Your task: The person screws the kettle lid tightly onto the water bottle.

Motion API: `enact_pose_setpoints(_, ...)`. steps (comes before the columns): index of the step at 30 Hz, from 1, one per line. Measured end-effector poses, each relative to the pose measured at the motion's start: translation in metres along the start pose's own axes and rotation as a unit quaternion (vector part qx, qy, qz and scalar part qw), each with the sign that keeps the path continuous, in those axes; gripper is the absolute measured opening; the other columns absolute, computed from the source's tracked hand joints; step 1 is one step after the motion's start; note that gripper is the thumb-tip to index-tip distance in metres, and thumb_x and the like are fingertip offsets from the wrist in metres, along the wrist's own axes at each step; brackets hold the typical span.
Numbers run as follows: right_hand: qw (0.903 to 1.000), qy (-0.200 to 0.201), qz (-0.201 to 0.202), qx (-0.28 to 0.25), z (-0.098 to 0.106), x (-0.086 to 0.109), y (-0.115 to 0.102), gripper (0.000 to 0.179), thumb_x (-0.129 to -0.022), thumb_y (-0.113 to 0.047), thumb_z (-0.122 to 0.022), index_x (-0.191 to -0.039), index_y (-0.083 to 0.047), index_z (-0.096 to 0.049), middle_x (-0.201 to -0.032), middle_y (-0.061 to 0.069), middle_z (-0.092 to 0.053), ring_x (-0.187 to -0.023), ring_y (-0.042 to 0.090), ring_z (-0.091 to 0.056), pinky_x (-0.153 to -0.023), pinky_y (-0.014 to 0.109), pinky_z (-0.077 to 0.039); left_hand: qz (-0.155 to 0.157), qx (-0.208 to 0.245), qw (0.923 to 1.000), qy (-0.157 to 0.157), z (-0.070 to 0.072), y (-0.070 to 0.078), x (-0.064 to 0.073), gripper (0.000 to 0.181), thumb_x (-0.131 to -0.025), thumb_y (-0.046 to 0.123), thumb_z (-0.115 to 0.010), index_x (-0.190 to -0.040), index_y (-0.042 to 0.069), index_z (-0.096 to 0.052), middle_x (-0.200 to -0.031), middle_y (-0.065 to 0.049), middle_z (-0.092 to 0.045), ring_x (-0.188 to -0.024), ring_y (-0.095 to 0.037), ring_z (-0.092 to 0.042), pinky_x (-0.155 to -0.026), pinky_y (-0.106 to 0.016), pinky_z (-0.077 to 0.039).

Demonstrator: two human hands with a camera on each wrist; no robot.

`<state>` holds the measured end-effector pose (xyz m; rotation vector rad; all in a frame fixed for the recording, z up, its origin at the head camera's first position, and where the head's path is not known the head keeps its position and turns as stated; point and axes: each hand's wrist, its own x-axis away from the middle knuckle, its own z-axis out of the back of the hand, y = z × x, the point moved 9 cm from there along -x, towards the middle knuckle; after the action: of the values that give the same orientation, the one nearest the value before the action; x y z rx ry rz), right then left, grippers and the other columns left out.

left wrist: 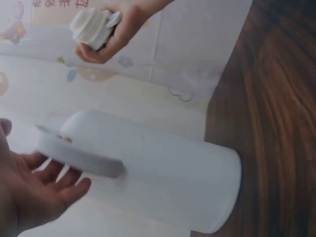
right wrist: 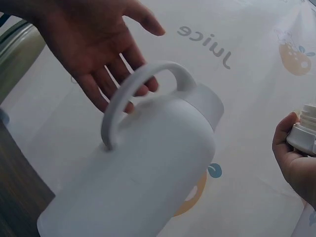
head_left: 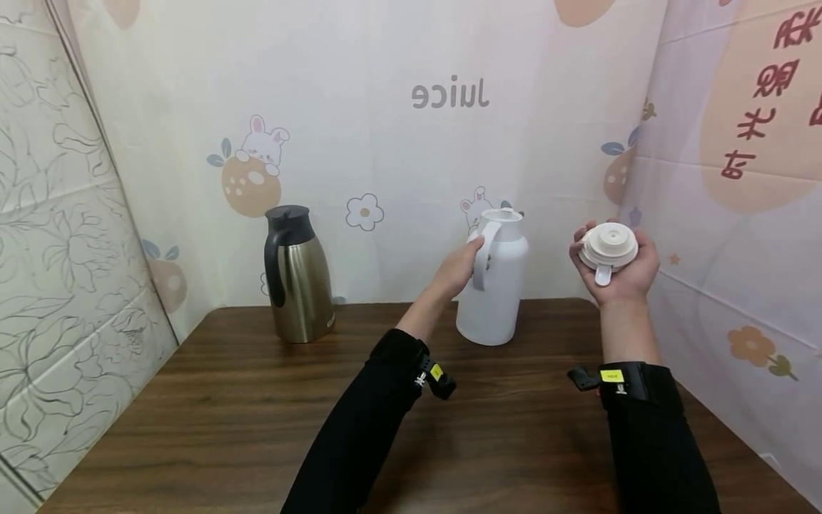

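Note:
A white vacuum jug (head_left: 501, 285) stands upright on the table with its mouth uncovered. Beside its handle (left wrist: 84, 155) is my left hand (head_left: 457, 268); in the right wrist view the fingers (right wrist: 96, 81) look loose and spread, some passing behind the handle without closing round it. My right hand (head_left: 636, 275), raised to the right of the jug, holds the white lid (head_left: 609, 246). The lid's round stepped face points up towards the head camera, and its small tab points towards me. In the left wrist view, fingers wrap round the lid (left wrist: 91, 27).
A gold-brown steel vacuum jug (head_left: 302, 285) with a black top and handle stands on the left of the dark wooden table (head_left: 257, 421). A printed cloth (head_left: 385, 157) hangs behind the table, and another (head_left: 719, 271) hangs along its right side.

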<state>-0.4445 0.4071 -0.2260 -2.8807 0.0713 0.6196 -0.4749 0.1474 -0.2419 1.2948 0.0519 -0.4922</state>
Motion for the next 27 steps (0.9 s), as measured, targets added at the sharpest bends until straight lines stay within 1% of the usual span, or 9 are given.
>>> enact_pose_setpoints(2, 1.0, 0.003, -0.002, 0.003, 0.001, -0.001, 0.0, 0.038, -0.093, -0.023, -0.054, -0.123, -0.002, -0.062, -0.119, 0.024, -0.061, -0.104, 0.044, -0.061, -0.079, 0.057, -0.052, 0.005, -0.042, 0.998, 0.046, 0.01, -0.001, 0.0, 0.071, -0.11, 0.059, -0.027, -0.138, 0.006, -0.064, -0.125, -0.011, -0.07, -0.116, -0.025, -0.066, -0.101, -0.047, -0.054)
enact_pose_setpoints(4, 1.0, -0.001, -0.004, 0.005, 0.0, -0.002, 0.001, 0.037, -0.093, -0.023, -0.054, -0.123, -0.001, -0.062, -0.119, 0.025, -0.061, -0.103, 0.044, -0.06, -0.079, 0.057, -0.052, 0.011, -0.063, 0.9938, 0.091, 0.02, -0.003, 0.001, 0.07, -0.11, 0.06, -0.029, -0.124, 0.005, -0.069, -0.112, -0.01, -0.072, -0.106, -0.025, -0.068, -0.092, -0.045, -0.057)
enact_pose_setpoints(6, 0.9999, -0.002, -0.005, 0.009, -0.001, -0.003, 0.002, 0.037, -0.093, -0.022, -0.054, -0.121, -0.001, -0.063, -0.117, 0.025, -0.062, -0.103, 0.044, -0.06, -0.08, 0.057, -0.053, 0.015, -0.061, 0.9904, 0.123, 0.027, -0.007, 0.001, 0.065, -0.11, 0.06, -0.033, -0.111, 0.006, -0.07, -0.103, -0.007, -0.069, -0.097, -0.023, -0.066, -0.086, -0.042, -0.057)
enact_pose_setpoints(8, 0.9999, -0.004, -0.005, 0.014, -0.002, -0.004, 0.002, 0.036, -0.092, -0.022, -0.054, -0.12, 0.0, -0.063, -0.117, 0.026, -0.062, -0.103, 0.044, -0.06, -0.079, 0.057, -0.053, 0.016, -0.033, 0.9896, 0.139, 0.03, -0.012, -0.001, 0.06, -0.11, 0.059, -0.036, -0.107, 0.008, -0.068, -0.097, -0.004, -0.065, -0.091, -0.02, -0.062, -0.082, -0.038, -0.054)
enact_pose_setpoints(10, 0.9998, -0.002, -0.004, 0.021, -0.002, -0.004, 0.003, 0.036, -0.092, -0.021, -0.055, -0.12, -0.001, -0.063, -0.117, 0.025, -0.062, -0.103, 0.043, -0.061, -0.079, 0.057, -0.053, 0.006, 0.01, 0.9901, 0.14, 0.03, -0.016, -0.003, 0.055, -0.111, 0.055, -0.04, -0.106, 0.008, -0.066, -0.093, -0.002, -0.063, -0.087, -0.017, -0.06, -0.079, -0.035, -0.051)
enact_pose_setpoints(13, 0.9996, -0.001, -0.006, 0.026, -0.002, -0.004, 0.005, 0.036, -0.092, -0.022, -0.055, -0.12, -0.001, -0.064, -0.117, 0.025, -0.063, -0.104, 0.043, -0.061, -0.08, 0.057, -0.053, -0.02, 0.077, 0.9888, 0.127, 0.026, -0.02, -0.008, 0.047, -0.112, 0.048, -0.045, -0.105, 0.006, -0.065, -0.088, 0.0, -0.061, -0.08, -0.016, -0.059, -0.076, -0.031, -0.05)
enact_pose_setpoints(16, 0.9996, 0.001, -0.006, 0.027, -0.001, -0.003, 0.006, 0.036, -0.093, -0.024, -0.053, -0.12, -0.002, -0.064, -0.116, 0.025, -0.063, -0.104, 0.042, -0.061, -0.08, 0.057, -0.054, -0.047, 0.116, 0.9858, 0.113, 0.022, -0.021, -0.011, 0.042, -0.113, 0.043, -0.047, -0.102, 0.005, -0.064, -0.083, -0.001, -0.061, -0.074, -0.015, -0.058, -0.071, -0.027, -0.051)
enact_pose_setpoints(22, 0.9994, 0.0, -0.007, 0.035, 0.002, -0.002, 0.006, 0.04, -0.1, -0.032, -0.047, -0.121, -0.003, -0.063, -0.117, 0.024, -0.063, -0.104, 0.042, -0.062, -0.081, 0.057, -0.054, -0.07, 0.119, 0.9859, 0.094, 0.019, -0.022, -0.008, 0.042, -0.114, 0.045, -0.047, -0.088, 0.013, -0.055, -0.07, 0.002, -0.049, -0.062, -0.013, -0.046, -0.061, -0.026, -0.042)
enact_pose_setpoints(27, 0.9992, -0.006, -0.007, 0.04, 0.002, -0.003, 0.005, 0.044, -0.103, -0.037, -0.042, -0.121, -0.003, -0.063, -0.118, 0.024, -0.062, -0.104, 0.042, -0.062, -0.081, 0.057, -0.055, -0.076, 0.125, 0.9866, 0.072, 0.02, -0.021, -0.004, 0.045, -0.114, 0.046, -0.045, -0.081, 0.016, -0.048, -0.062, 0.005, -0.041, -0.057, -0.012, -0.039, -0.059, -0.025, -0.038)
